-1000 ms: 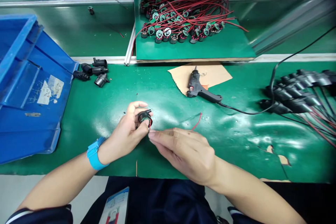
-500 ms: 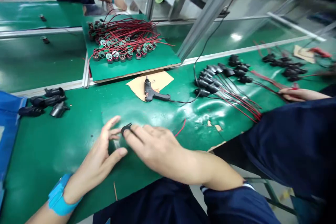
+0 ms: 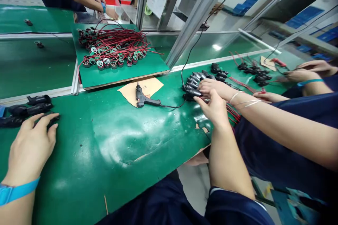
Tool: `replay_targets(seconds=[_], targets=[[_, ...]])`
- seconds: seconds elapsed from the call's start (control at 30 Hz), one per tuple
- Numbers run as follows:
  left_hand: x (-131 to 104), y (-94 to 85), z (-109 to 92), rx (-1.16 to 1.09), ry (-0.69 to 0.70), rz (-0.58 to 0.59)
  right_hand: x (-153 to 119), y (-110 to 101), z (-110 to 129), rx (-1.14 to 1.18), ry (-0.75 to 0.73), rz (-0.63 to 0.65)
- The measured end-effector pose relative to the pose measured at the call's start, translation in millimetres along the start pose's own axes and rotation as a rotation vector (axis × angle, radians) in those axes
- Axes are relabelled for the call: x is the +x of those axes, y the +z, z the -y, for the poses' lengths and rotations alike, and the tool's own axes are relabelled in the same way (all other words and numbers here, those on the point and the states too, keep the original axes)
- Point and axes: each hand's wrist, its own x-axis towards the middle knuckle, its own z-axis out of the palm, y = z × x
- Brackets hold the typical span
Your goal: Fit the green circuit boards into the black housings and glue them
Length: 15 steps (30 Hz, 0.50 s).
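My left hand (image 3: 31, 144) is at the table's left, fingers curled round a black plastic housing (image 3: 53, 117), which they partly hide. Other black housings (image 3: 39, 99) lie just beyond it. At the right, my right hand (image 3: 217, 109) is at the near end of a row of black housings with red and black wires. Its thumb and forefinger are at a wired black housing (image 3: 189, 96); its other fingers are hidden. A co-worker's hand (image 3: 215, 87) reaches over the same row, right beside mine.
A black glue gun (image 3: 142, 99) rests on cardboard (image 3: 155, 85), its cord running right. Behind it, a raised green board (image 3: 118, 79) bears many small round parts with red wires (image 3: 118, 42). A metal post (image 3: 185, 28) slants upward. Other co-workers' hands (image 3: 301, 75) work at the far right.
My hands have parted from the middle. The left went to the housings at the left; the right carried a black housing to the wired row. A co-worker's arm has come in over that row.
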Motion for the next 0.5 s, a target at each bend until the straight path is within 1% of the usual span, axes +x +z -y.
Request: replay_targets(seconds=[0.07, 0.1, 0.17, 0.23, 0.3, 0.33, 0.43, 0.47, 0.5], targets=[[0.8, -2.9, -3.1, 0.029, -0.046, 0.027, -8.1, 1.1, -6.7, 0.043, -0.010, -0.006], [1.4, -4.5, -4.4, 0.043, -0.079, 0.067, -12.3, 0.5, -9.6, 0.061, -0.023, 0.009], [2.5, -6.9, -6.3, 0.034, -0.166, 0.101, -19.7, -0.8, -15.2, 0.070, -0.051, 0.057], [2.6, -7.9, -8.4, -0.040, -0.216, 0.060, -23.8, 0.5, -19.1, 0.030, -0.065, 0.078], [1.1, -8.8, -12.8, -0.145, -0.225, -0.020, -24.9, 4.7, -19.2, -0.050, -0.066, 0.036], [-0.4, -9.6, -16.2, -0.176, -0.224, -0.040, -25.3, 7.0, -17.2, -0.097, -0.069, 0.001], [-8.3, -13.6, -29.3, -0.174, -0.251, -0.094, -31.9, 9.0, -1.4, -0.212, -0.120, -0.070], [-11.6, -14.4, -33.6, -0.173, -0.239, -0.127, -36.6, 7.4, 7.2, -0.236, -0.145, -0.078], [-15.1, -14.4, -37.4, -0.188, -0.186, -0.157, -42.0, 5.1, 17.4, -0.254, -0.165, -0.086]])
